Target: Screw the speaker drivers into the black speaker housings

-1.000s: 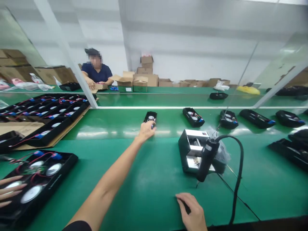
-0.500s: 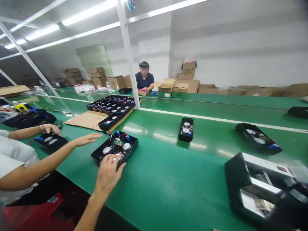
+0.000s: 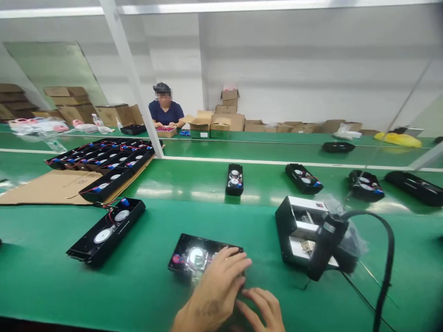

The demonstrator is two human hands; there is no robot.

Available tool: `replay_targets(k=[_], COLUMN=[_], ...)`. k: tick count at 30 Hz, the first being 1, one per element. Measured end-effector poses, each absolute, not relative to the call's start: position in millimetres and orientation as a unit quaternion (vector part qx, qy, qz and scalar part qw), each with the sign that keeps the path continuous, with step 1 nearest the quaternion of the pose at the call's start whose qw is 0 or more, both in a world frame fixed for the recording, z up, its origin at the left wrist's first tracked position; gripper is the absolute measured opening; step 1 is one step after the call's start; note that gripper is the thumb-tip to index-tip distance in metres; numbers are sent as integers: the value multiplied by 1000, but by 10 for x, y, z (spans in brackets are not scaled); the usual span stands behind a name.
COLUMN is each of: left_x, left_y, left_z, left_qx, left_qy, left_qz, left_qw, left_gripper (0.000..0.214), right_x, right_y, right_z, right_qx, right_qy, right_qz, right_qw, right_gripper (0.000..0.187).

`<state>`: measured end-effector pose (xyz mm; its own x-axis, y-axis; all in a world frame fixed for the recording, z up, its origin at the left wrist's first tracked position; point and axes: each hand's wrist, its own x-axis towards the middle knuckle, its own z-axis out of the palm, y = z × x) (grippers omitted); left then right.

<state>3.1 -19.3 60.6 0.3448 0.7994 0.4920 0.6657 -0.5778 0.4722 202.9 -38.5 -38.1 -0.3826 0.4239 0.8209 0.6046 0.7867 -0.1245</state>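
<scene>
Green belt [image 3: 138, 290] runs all across the work place. A black tray [image 3: 188, 256] lies on it, low in the middle, right in front of the person. It has a shiny round part and a bit of red wire inside.

The left hand [image 3: 214, 295] lies flat on the right end of the tray, with its fingers spread out. The right hand [image 3: 263, 309] is just beside it, fingers stretched out and low by the near edge of the tray. Neither hand grips anything.

A long tray [image 3: 107, 230] lies to the left, apart from the hands. A small tray [image 3: 234, 180] sits farther back on the belt. To the right stands a black box [image 3: 297, 226] with shiny metal inside. A black tool [image 3: 325, 246] leans in front of it, and a thick cable [image 3: 387, 249] bends over it.

More trays [image 3: 104, 159] lie in a row on cardboard [image 3: 48, 186] at the far left. Another person [image 3: 165, 110] in a dark blue shirt sits far back by some cartons [image 3: 221, 122].
</scene>
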Motion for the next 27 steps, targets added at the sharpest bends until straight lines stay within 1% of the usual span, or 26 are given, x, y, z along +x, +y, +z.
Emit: replay_targets(k=[1, 3, 6, 9, 12, 15, 16, 18, 20, 21, 22, 23, 25, 27], left_x=[45, -51, -361, -660, -823, -875, -886, -917, -945, -946, -930, -894, -762, -588], left_y=[-190, -183, -186, -244, -342, -410, -418, -409, -380, -363, -347, -336, -334, -364], left_z=[668, 741, 715, 578, 417, 291, 260, 207, 160, 138, 116, 95, 64, 55], left_qx=[823, 813, 771, 737, 722, 714, 712, 717, 735, 742, 745, 739, 704, 669], left_qy=[419, 410, 468, 537, 573, 582, 582, 571, 541, 528, 521, 524, 551, 571], left_qz=[369, 401, 421, 399, 370, 358, 357, 357, 359, 362, 365, 372, 403, 437], left_qw=[103, 104, 93, 97, 119, 152, 162, 181, 195, 198, 201, 202, 196, 190], left_gripper=[40, 35, 27, 19, 19, 25, 28, 33, 34, 38, 41, 40, 25, 25], right_x=[1975, 1931, 2014, 2120, 2064, 1818, 1714, 1511, 1360, 1317, 1302, 1315, 1417, 1581], right_y=[-381, -345, -212, -75, -33, -32, -17, 47, 144, 195, 243, 284, 335, 344], right_z=[-303, -155, 17, 138, 231, 277, 281, 284, 300, 318, 345, 382, 480, 594], right_qx=[-309, -321, -338, -370, -375, -328, -310, -289, -316, -341, -365, -379, -355, -298], right_qy=[-832, -840, -847, -845, -850, -872, -874, -856, -807, -779, -757, -744, -777, -863], right_qz=[-93, -56, 15, 66, 86, 107, 117, 147, 204, 232, 254, 273, 272, 207], right_qw=[451, 433, 410, 379, 359, 347, 356, 402, 456, 472, 479, 479, 443, 351], right_gripper=[21, 21, 32, 29, 22, 25, 25, 22, 17, 13, 10, 9, 10, 18])
